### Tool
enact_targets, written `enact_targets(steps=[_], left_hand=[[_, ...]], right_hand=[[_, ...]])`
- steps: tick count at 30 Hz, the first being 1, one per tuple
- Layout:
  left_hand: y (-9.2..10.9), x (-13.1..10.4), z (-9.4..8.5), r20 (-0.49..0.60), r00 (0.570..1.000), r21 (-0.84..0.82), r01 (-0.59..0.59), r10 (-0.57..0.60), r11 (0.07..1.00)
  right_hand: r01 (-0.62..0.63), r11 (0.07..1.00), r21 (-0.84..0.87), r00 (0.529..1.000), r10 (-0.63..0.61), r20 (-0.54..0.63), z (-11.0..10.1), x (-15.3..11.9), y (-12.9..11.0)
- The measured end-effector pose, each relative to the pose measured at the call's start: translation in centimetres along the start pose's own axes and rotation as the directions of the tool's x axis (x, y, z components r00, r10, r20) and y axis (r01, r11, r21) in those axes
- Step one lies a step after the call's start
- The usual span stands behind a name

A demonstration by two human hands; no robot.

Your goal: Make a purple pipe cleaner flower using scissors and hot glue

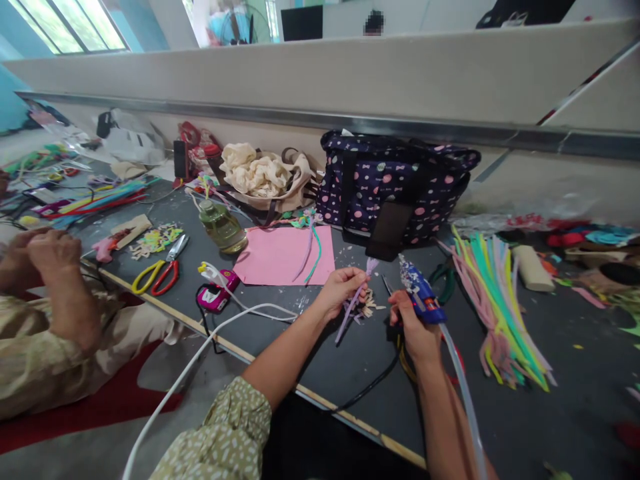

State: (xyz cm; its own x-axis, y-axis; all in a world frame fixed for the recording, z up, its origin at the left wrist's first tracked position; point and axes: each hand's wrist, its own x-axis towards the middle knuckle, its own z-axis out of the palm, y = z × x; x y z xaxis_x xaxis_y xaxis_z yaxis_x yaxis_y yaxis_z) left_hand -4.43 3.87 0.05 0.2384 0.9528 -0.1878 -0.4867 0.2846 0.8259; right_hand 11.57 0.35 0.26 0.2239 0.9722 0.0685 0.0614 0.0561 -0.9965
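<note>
We're gluing, mid-frame: left hand (343,285) pinching the purple fuzzy pipe-cleaner stem (356,300), right hand (415,330) fist-tight round the blue hot-glue gun (421,293); next prob. nozzle onto stem tip, w/ steady aim.

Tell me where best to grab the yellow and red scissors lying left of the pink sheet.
Take the scissors by the looped handles at their near-left end, coming from above. They lie flat on the dark table, blades pointing away toward the bottle, handles free of clutter.
</note>
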Motion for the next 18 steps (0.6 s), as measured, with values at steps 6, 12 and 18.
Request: enact_targets(steps=[6,12,18], left_hand=[[0.1,0.1,-0.2,-0.040,0.999,-0.043,-0.005,0.003,0.999],[0.2,0.2,-0.3,-0.079,0.997,-0.055,-0.010,0.005,0.998],[0.1,0.2,-0.3,-0.061,0.998,-0.051,-0.023,0.020,0.998]], right_hand=[[0.005,1.000,0.023,0.987,-0.009,0.160,-0.2,-0.6,-0.1],[-0.019,1.000,0.020,0.977,0.015,0.214,-0.2,-0.7,1.1],[-0.029,0.999,0.030,0.968,0.020,0.252,0.0,-0.7,0.9]])
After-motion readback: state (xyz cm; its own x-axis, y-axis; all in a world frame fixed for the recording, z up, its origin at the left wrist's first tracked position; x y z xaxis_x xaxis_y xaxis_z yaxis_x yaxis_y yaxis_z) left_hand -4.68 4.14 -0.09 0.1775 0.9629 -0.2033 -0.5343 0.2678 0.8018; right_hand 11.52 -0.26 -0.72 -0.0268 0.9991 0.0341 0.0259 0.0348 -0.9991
